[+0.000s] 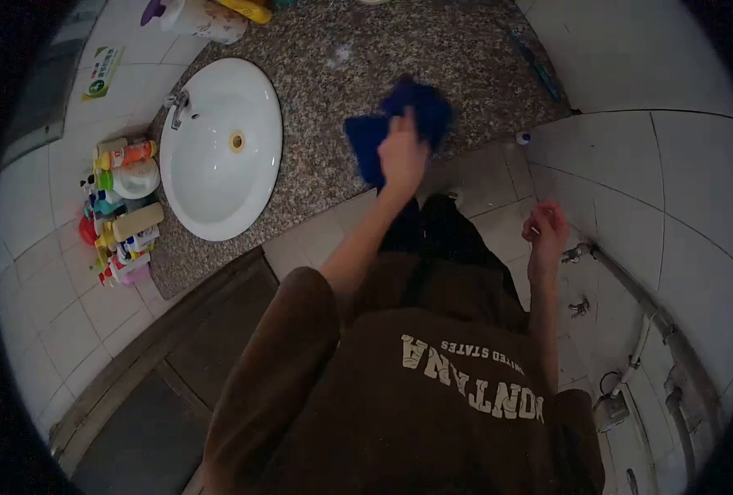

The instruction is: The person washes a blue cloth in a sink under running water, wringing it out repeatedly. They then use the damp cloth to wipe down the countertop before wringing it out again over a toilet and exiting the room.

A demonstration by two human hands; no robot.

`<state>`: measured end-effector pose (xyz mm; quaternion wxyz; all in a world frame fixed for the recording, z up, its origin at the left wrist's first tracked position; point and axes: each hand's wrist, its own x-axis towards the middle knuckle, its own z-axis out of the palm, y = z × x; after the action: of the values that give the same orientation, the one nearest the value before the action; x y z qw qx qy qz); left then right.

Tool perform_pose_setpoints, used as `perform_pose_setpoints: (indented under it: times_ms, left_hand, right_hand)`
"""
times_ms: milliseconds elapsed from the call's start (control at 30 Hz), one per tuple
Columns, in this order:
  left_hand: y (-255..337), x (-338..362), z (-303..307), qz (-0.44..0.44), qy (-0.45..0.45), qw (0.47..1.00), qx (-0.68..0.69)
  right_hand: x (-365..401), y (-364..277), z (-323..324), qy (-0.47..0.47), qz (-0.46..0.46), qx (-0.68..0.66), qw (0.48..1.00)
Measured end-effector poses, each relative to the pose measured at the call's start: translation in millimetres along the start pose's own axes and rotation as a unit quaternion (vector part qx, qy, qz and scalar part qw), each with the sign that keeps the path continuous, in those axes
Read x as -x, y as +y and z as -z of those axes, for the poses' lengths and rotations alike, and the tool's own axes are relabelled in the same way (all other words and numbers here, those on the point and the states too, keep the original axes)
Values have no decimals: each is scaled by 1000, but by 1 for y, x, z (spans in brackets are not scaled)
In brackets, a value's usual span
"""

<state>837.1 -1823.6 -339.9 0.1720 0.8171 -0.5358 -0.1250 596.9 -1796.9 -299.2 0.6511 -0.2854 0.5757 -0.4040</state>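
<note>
A dark blue cloth (371, 144) lies bunched on the speckled granite counter (317, 91), close to its front edge. My left hand (404, 157) is on top of the cloth, its fingers pressed into the folds; the fingertips and the far part of the cloth are slightly blurred. Off to the right, beyond the counter's edge, my right hand (546, 227) hangs in the air with loosely bent fingers and nothing in them. Left of the cloth, a white oval sink (218, 181) with a metal faucet (178, 106) is set into the counter.
Several bottles (139, 223) crowd the counter's left end. A white container with a purple top (205, 21) stands at the back. A small white item (523, 138) is by the right front edge. Pipes (631, 297) and taps line the tiled wall on the right.
</note>
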Motion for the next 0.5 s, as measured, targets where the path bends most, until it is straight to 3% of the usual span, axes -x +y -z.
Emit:
perform_pose_setpoints:
  times_ms: [33,100,200,300,367,500]
  left_hand:
    - [18,-1,-6,-26,-64,998,5]
    - [31,-3,-21,-119,-40,992,-5]
    - [11,-2,0,-119,6,993,-22]
    - [-61,21,24,-74,120,989,-43]
    - [-112,48,50,2,130,987,-92]
    - [-216,118,95,52,132,971,-195]
  right_hand:
    - [1,2,0,26,-3,7,1000]
    - [2,4,-6,29,-9,16,999]
    - [-1,-2,-16,19,8,43,999]
    - [-3,-10,-33,2,18,74,997]
    - [-5,-9,-51,5,45,86,995]
    - [-2,4,-97,-62,14,127,990]
